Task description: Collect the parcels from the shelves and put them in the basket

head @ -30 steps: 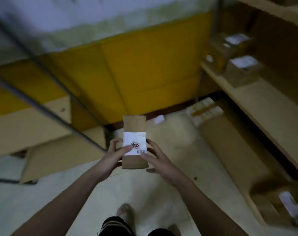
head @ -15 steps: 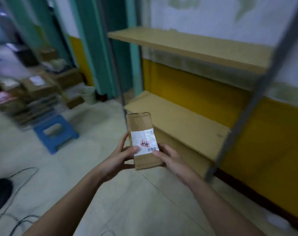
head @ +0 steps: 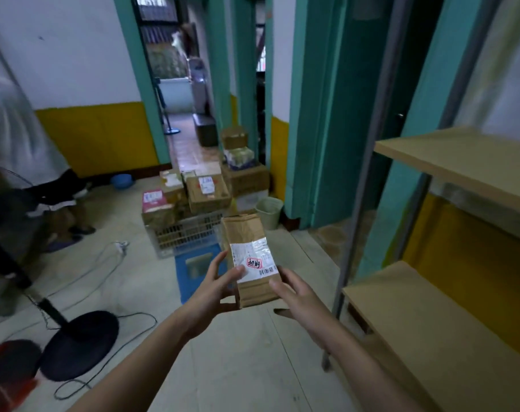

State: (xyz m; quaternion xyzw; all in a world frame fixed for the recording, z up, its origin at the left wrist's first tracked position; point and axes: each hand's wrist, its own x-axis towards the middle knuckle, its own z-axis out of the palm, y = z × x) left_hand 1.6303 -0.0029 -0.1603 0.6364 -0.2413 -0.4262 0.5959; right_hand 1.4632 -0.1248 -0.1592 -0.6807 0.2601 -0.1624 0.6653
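Both hands up front at chest level w/ a brown paper parcel (head: 251,257) between them; left hand (head: 214,288) curls around its left edge, thumb pressed on the white label, fingers underneath; right hand (head: 294,295) cups the lower right corner, thumb tip on the front, rest of fingers hidden behind, so full wrap can't be told; parcel upright, tilted slightly, label facing up; just beyond the hands a blue stool (head: 197,263) on the floor; behind it, touching or nearly so, the white lattice basket (head: 182,236), already heaped w/ cardboard boxes (head: 206,193); small pale bin (head: 269,211) to its right, doorway (head: 190,84) farther back; wooden shelves (head: 449,319) at right, bare in what shows; fan base (head: 80,344) and cable at left, another person (head: 23,162) at far left edge. Step in hand, as I judge: carry parcel to basket; do it well by keeping two-hand hold till over the pile, stepping round the stool, avoiding the cable, setting parcel flat on a stable box rather than dropping, since heap looks full. Vs. 0.5 s ago: view has swung left, away from the shelves, stool and basket now dead ahead and nearer; grip on parcel about the same.
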